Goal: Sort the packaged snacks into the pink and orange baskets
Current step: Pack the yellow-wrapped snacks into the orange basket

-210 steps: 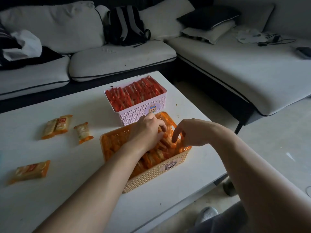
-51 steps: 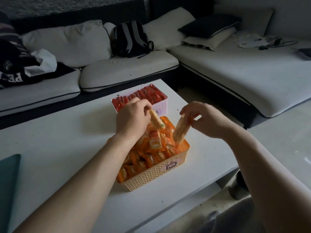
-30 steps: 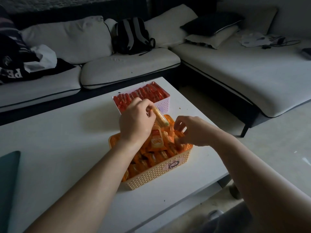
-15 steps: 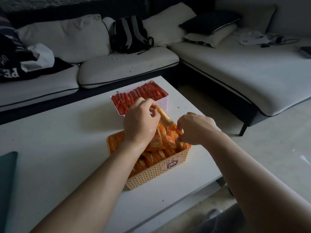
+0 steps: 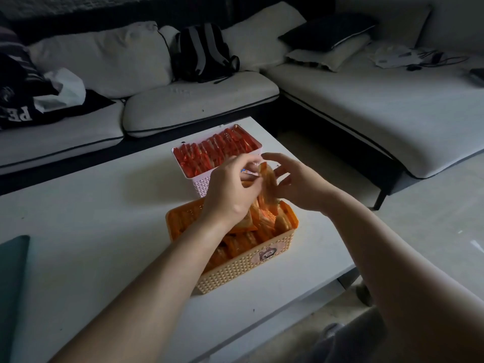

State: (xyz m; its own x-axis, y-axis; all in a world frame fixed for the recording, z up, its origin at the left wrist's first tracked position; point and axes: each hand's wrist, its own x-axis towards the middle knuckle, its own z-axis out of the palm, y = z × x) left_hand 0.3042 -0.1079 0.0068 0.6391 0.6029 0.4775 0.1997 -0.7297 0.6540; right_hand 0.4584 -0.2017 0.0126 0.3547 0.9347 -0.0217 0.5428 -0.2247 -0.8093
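While a backpack [image 5: 204, 52] sits beyond, the left hand [image 5: 230, 189] screens orange packets [image 5: 264, 222].

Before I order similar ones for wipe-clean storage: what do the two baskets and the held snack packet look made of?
The orange basket: likely moulded plastic, matte; its wall is a studded weave pattern. The pink basket: seemingly the same, with small triangular cut-outs. The orange packet in the left hand: thin film, plastic or foil, slightly shiny and creased.

Red packets [image 5: 214, 151] in pink basket [image 5: 201, 184]; orange packets [image 5: 242, 243] in nearer orange basket [image 5: 246, 267], 1 raised packet [image 5: 267, 184] upright.
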